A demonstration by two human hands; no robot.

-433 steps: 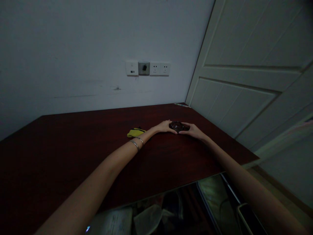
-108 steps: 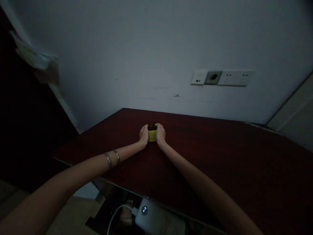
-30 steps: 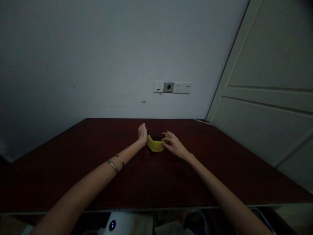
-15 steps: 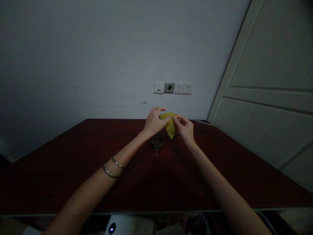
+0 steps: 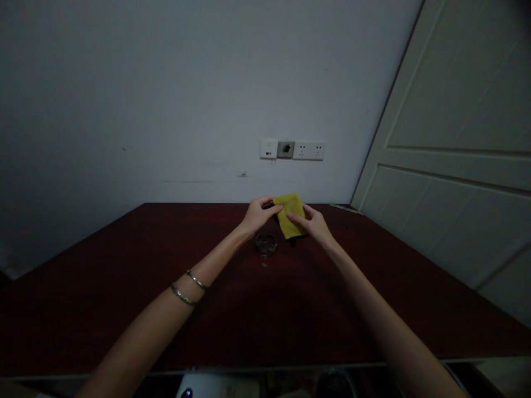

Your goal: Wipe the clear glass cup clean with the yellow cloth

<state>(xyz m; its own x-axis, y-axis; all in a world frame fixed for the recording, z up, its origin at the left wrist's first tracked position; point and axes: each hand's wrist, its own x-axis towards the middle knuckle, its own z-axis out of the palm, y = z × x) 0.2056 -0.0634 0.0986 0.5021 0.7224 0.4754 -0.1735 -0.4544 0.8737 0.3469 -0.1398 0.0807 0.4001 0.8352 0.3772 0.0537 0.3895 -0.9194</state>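
Between my hands is a yellow cloth point(image 5: 291, 224), folded into a small rectangle and held up over the far part of the dark red table point(image 5: 199, 326). My left hand point(image 5: 257, 214) pinches its upper left corner between thumb and fingers. On the right edge, my right hand point(image 5: 314, 223) grips it with the thumb across the front and the fingers behind. A small clear glass bowl point(image 5: 266, 245) stands on the table just below and left of the cloth, apart from both hands.
Behind the table rises a pale wall with sockets and switches point(image 5: 292, 150). A white panelled door point(image 5: 448, 160) borders the right side. Below the table's front edge, a white device point(image 5: 203, 386) and other dim items show.
The cloth, crumpled and drooping before, now hangs flatter as a rectangle facing me. My right hand has shifted its grip to the right edge, and the left hand has lowered slightly.
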